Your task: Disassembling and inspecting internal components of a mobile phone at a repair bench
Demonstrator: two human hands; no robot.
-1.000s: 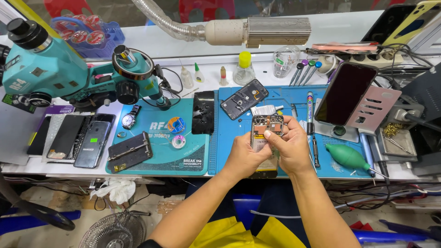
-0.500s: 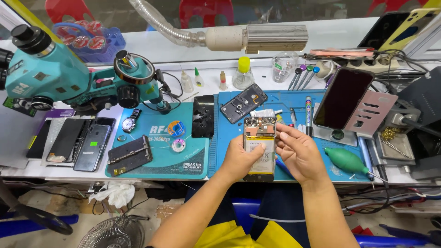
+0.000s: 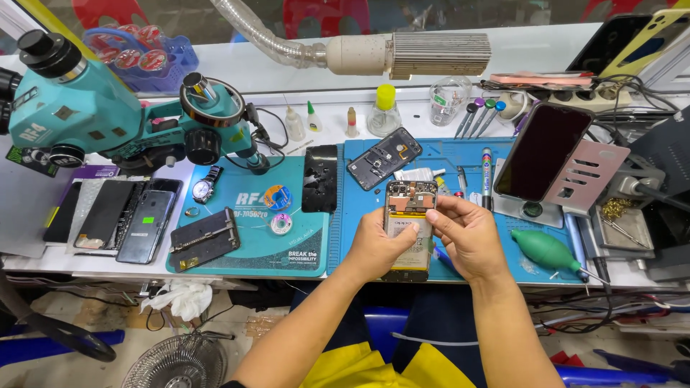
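opened phone (image 3: 409, 228) upright lengthwise, camera end away

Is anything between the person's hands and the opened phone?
No. The left hand grips the opened phone along its left edge, and the right hand touches its right edge with the fingertips. Nothing visible sits between them.

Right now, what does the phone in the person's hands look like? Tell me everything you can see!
The opened phone has no back cover, so its insides show: a pale flat battery fills the middle, and dark and coppery circuit parts sit at the top end. It lies lengthwise, top end pointing away from the person, over the near edge of the blue work mat. The left hand grips its left side, and the right hand touches its right edge near the top with the fingertips.
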